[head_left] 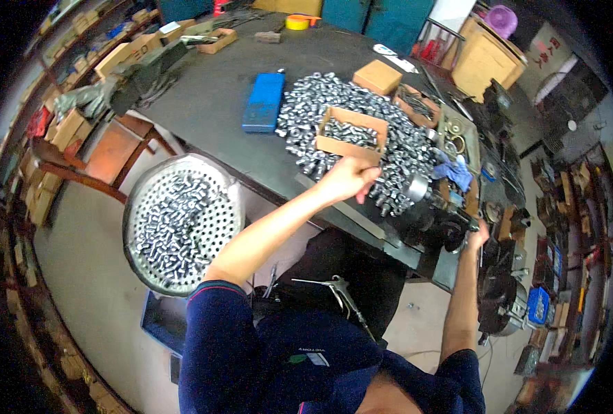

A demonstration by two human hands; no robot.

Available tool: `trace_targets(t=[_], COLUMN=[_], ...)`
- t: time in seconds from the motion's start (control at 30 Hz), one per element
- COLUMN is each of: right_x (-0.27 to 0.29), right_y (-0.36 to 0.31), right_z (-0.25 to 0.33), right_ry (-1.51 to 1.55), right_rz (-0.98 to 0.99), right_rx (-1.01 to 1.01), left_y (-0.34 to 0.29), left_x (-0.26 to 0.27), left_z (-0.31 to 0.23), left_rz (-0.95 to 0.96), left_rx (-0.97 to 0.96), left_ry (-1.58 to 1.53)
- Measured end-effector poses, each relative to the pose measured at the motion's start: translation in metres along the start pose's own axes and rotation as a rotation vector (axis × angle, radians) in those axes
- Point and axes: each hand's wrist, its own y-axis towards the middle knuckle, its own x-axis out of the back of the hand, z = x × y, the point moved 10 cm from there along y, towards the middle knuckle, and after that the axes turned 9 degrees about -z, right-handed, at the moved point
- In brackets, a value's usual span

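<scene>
My left hand (348, 179) is closed at the near edge of a big heap of small shiny metal parts (362, 131) on the dark workbench (217, 103); what it pinches I cannot tell. An open cardboard box (351, 132) with some of the parts sits in the heap just beyond the hand. My right hand (477, 236) grips a handle on a small dark bench machine (434, 221) at the bench's near right edge. A round metal chuck (415, 188) sits between the hands.
A perforated round metal basket (182, 221) full of parts stands at my left. On the bench: a blue case (264, 101), a closed cardboard box (377, 76), a tray of rings (457, 138), a blue rag (455, 172). Shelves of boxes line the left wall.
</scene>
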Motion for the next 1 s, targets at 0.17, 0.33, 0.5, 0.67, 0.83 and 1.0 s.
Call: trace_targets(t=[0.17,0.33,0.5,0.67,0.83,1.0], right_x=[0.024,0.05,0.07,0.056,0.072,0.064], right_y=[0.025,-0.01,-0.067,-0.089,-0.096,-0.092], right_z=[0.044,0.096,0.062,0.004,-0.01,-0.016], right_ry=[0.477,0.603,0.556,0.564,0.547,0.592], right_rz=[-0.181,-0.112,-0.102,-0.237,-0.234,-0.14], right_rx=[-0.457,-0.396,-0.546,-0.725,-0.725,-0.713], left_y=[-0.026,0.01,0.072,0.086,-0.025,-0.195], left_x=[0.105,0.109,0.081,0.083,0.151,0.291], left_z=[0.021,-0.01,-0.031,-0.033,-0.05,0.046], left_rz=[-0.274,-0.31,-0.381,-0.321,-0.293,-0.342], left_rx=[0.091,-0.021,-0.189,-0.308,-0.243,0.316], left_ry=[0.21,0.343,0.727,0.796,0.985,1.253])
